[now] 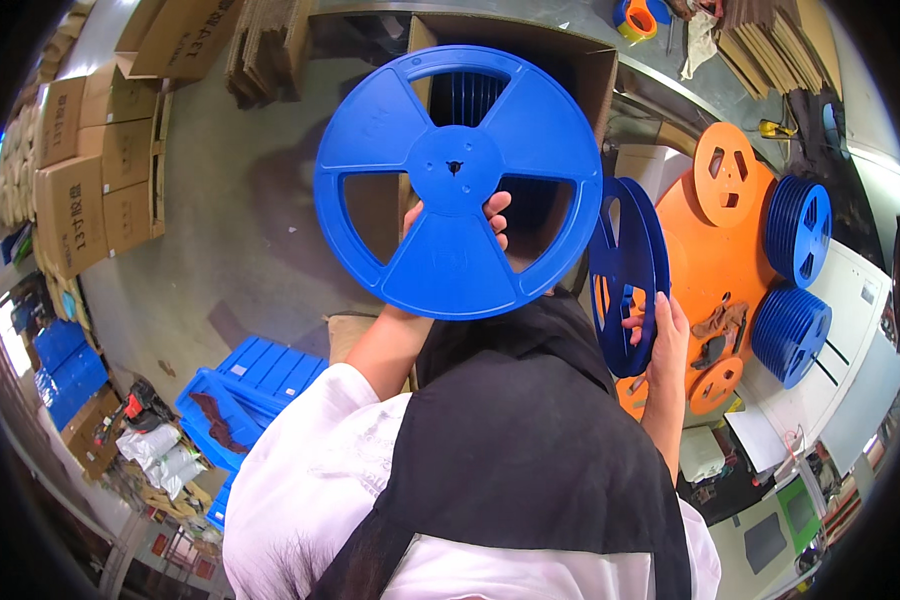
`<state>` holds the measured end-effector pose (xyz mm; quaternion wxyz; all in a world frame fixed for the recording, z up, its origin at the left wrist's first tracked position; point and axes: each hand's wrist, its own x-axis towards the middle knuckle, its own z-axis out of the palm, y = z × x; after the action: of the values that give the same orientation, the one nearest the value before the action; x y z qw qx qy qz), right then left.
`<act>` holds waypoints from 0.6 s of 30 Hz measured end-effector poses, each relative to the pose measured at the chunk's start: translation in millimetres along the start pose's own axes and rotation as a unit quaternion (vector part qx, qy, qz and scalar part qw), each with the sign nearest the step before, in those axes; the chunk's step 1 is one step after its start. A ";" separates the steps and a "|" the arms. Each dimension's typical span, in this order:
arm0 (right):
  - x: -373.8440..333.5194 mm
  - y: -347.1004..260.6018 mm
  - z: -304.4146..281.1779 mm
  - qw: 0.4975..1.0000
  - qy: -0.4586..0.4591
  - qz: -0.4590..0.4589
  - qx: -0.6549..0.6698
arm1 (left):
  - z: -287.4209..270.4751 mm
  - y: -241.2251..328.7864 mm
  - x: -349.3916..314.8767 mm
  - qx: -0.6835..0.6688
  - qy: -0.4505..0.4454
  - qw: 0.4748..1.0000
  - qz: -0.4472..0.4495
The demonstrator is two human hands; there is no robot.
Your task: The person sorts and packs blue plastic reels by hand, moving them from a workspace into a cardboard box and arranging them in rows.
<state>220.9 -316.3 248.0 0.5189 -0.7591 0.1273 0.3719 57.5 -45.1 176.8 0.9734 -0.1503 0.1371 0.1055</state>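
A large flat blue plastic reel (455,265) with three cut-out windows faces up in front of me. My left hand (497,215) is closed around its near spoke from underneath; fingertips and part of the thumb show through the windows. To the right, a second blue reel (660,255) stands tilted almost edge-on, its two flanges apart. My right hand (667,330) grips that one's near right rim, with some fingers reaching inside between the flanges. Beneath the first reel lies an open cardboard box (595,75) with dark blue reels standing in a row, mostly hidden.
An orange round table (685,225) on the right has an orange disc (725,175). Beside it are two stacks of blue reels (798,230). Cardboard cartons (75,215) are piled at left. Blue plastic crates (270,375) sit by my left elbow.
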 end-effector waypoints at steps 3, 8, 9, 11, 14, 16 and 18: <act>-0.7 -1.3 -2.3 1.000 -0.018 0.022 0.002 | -8.2 0.5 -3.0 0.020 -0.032 0.999 -0.002; -1.5 -2.5 -0.2 0.999 -0.026 0.031 -0.001 | -9.8 -0.1 -6.0 0.014 -0.037 0.999 -0.018; -1.7 -2.7 0.5 0.999 -0.025 0.030 -0.002 | -11.1 0.0 -6.1 0.015 -0.039 0.999 -0.020; -2.4 -3.8 1.3 0.999 -0.024 0.030 -0.004 | -13.3 -0.4 -5.9 0.015 -0.043 0.999 -0.025; -2.5 -2.2 -0.5 0.999 -0.025 0.026 -0.009 | -13.3 -2.5 -6.4 0.025 -0.038 0.999 -0.019; -2.3 -2.1 -1.4 0.999 -0.024 0.029 -0.011 | -9.3 -4.7 -5.5 0.020 -0.025 0.999 -0.014; -2.4 -1.2 -2.2 0.999 -0.023 0.030 -0.010 | -7.9 -5.5 -4.6 0.011 -0.008 1.000 -0.013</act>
<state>220.9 -318.2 250.9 0.5031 -0.7512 0.1341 0.4057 52.7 -53.5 172.4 0.9774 -0.1402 0.1285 0.0924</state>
